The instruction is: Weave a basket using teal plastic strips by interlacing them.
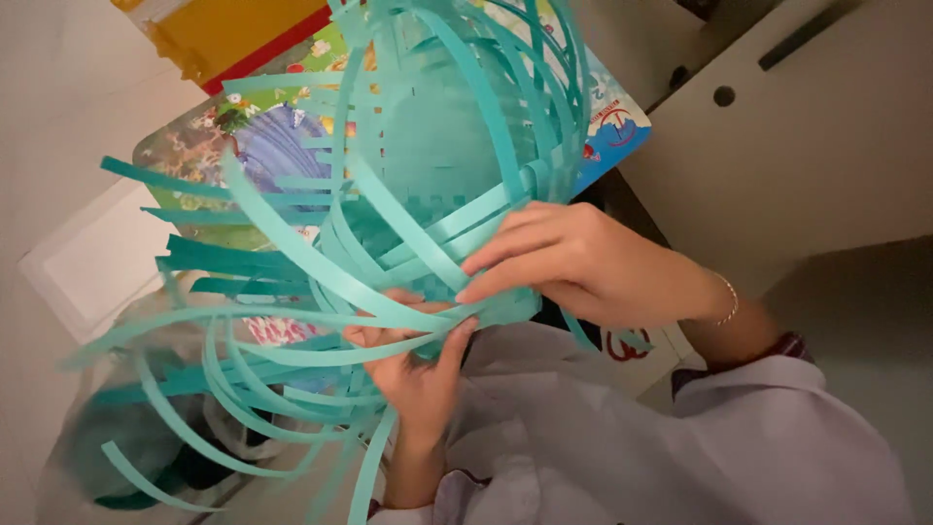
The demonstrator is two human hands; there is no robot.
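Note:
A half-woven basket of teal plastic strips (437, 146) fills the middle of the head view, its loose strip ends fanning out to the left and downward. My left hand (418, 374) grips the woven part from below, thumb and fingers pinching strips. My right hand (573, 262), with a thin bracelet at the wrist, lies over the basket's lower right edge and presses strips with its fingertips. White sleeves cover both arms.
A colourful picture mat (243, 146) lies on the floor behind the basket, with a yellow and red box (224, 34) above it. A white board (92, 258) sits at left, a plastic bag (126, 457) lower left, and a beige cabinet (807, 146) at right.

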